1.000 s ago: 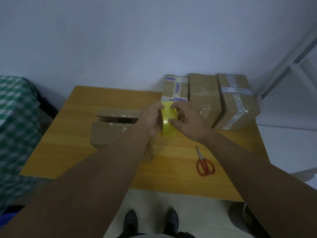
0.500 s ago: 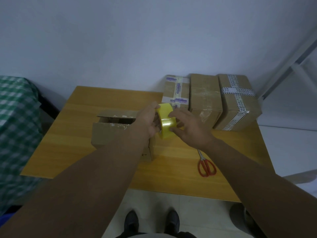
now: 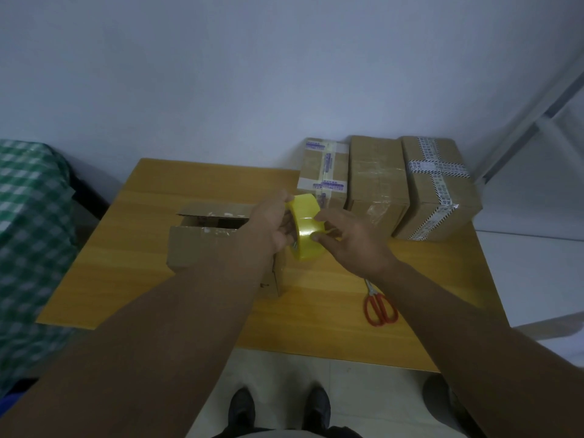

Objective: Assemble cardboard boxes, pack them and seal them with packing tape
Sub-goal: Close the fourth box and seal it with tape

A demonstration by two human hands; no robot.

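Observation:
A yellow roll of packing tape (image 3: 306,226) is held above the wooden table (image 3: 316,311). My left hand (image 3: 270,224) grips the roll from its left side, fingers curled round its rim. My right hand (image 3: 349,240) touches the roll's outer face with thumb and fingertips, pinching at the tape surface. Below and left of the roll stands an open cardboard box (image 3: 202,238) with its top flaps up; my left forearm covers its right part.
Three sealed cardboard boxes (image 3: 377,184) stand in a row at the table's back right. Red-handled scissors (image 3: 379,306) lie on the table under my right wrist. A green checked cloth (image 3: 28,235) lies to the left. My shoes show below the table's front edge.
The tape roll has turned in my hands, from showing its broad band to standing more on edge. My right fingers have shifted across its surface. Both hands stay at the same spot.

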